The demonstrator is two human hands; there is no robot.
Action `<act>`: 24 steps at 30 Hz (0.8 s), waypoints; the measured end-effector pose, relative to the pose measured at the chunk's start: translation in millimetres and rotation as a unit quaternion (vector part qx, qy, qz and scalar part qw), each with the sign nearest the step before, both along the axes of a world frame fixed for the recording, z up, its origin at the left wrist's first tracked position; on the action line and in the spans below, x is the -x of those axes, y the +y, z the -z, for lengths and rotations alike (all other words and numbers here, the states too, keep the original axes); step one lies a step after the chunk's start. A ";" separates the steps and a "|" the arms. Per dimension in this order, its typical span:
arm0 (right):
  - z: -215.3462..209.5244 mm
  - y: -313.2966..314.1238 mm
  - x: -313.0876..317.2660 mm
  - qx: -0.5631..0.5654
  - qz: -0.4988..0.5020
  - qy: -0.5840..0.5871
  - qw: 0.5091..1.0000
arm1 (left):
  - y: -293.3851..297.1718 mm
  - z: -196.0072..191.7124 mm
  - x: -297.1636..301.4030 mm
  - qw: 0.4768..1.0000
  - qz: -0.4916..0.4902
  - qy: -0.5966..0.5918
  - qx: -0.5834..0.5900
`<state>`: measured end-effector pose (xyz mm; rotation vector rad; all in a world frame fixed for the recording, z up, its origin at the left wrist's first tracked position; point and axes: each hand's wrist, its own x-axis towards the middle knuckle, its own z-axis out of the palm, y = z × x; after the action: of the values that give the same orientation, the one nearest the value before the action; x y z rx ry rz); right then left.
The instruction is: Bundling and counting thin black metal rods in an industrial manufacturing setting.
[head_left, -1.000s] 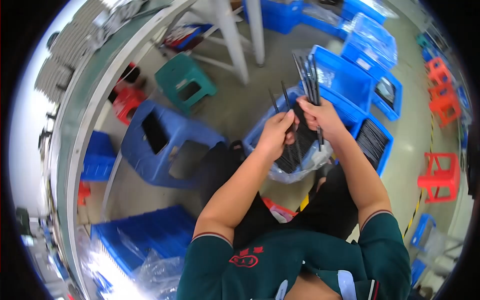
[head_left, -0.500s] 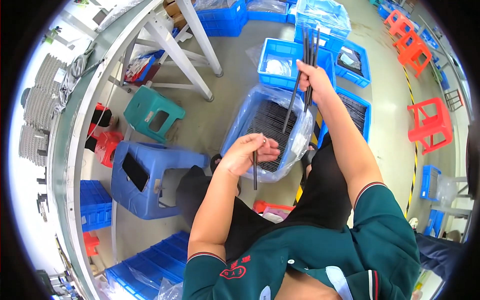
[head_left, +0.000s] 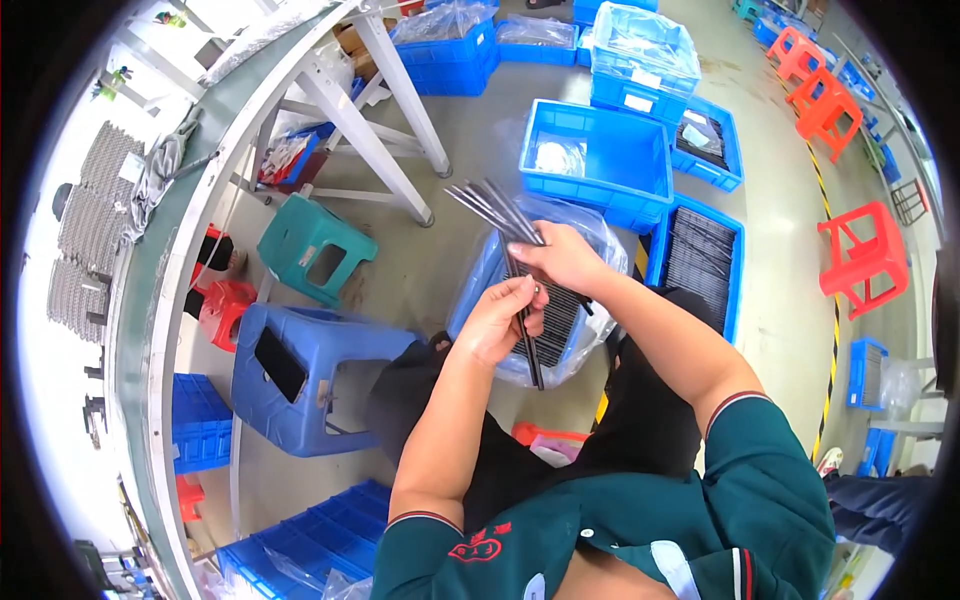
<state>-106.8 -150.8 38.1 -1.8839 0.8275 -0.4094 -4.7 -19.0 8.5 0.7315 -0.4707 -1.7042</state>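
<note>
Over the plastic-lined blue crate [head_left: 478, 290] between the knees, both hands work a bundle of thin dark rods [head_left: 497, 212]. Right hand [head_left: 566, 258] is closed around the bundle at its lower end, rods fanning up and left from the fist, well above the crate's rim. Left hand [head_left: 497, 322] sits just below the right, thumb and forefinger pinching a single dark rod [head_left: 527, 345] that hangs down over the crate's liner. Judgement: the step looks like adding or pulling one rod at the bundle; to do it well, keep the right grip firm near the ends so the fan doesn't splay further, line the single rod up parallel with the bundle before sliding, and keep both hands over the crate so a dropped piece lands inside. Materials: rods are slim, straight, dark grey to black, with a slight sheen, probably metal or hard plastic, can't tell which. More of the same lie in rows inside the crate under a clear, crinkly, glossy film. Right of the crate, a second blue bin [head_left: 700, 262] holds dense flat rows of dark strips. Left of the crate, a blue plastic stool [head_left: 300, 375] with a slot in its seat, moulded and matte; beyond it a teal stool [head_left: 312, 252].
</note>
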 end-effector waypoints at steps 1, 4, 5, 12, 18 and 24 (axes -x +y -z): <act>-3.6 -1.9 1.7 -0.004 -0.002 0.016 1.000 | 0.4 -2.6 -1.8 0.999 -0.042 -0.024 -0.009; -14.0 -4.6 12.2 -0.051 -0.024 0.011 0.998 | -3.9 -7.8 -14.6 0.983 -0.159 -0.089 -0.012; -13.7 -3.7 15.9 -0.094 -0.036 0.007 0.995 | -4.4 -4.4 -21.3 0.975 -0.200 -0.097 -0.016; -10.4 10.1 24.3 -0.175 -0.081 0.032 0.981 | -6.5 3.1 -54.5 0.915 -0.397 0.067 0.014; -0.8 10.3 24.4 -0.189 -0.072 0.043 0.978 | -11.0 2.8 -47.1 0.914 -0.398 0.079 0.025; -4.2 14.4 23.6 -0.191 -0.063 0.046 0.978 | -16.3 -2.8 -36.7 0.905 -0.421 0.064 0.011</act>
<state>-130.4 -136.4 42.3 -1.5933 0.7798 -0.0750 32.0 -35.3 11.3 0.6643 -0.0451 -0.9146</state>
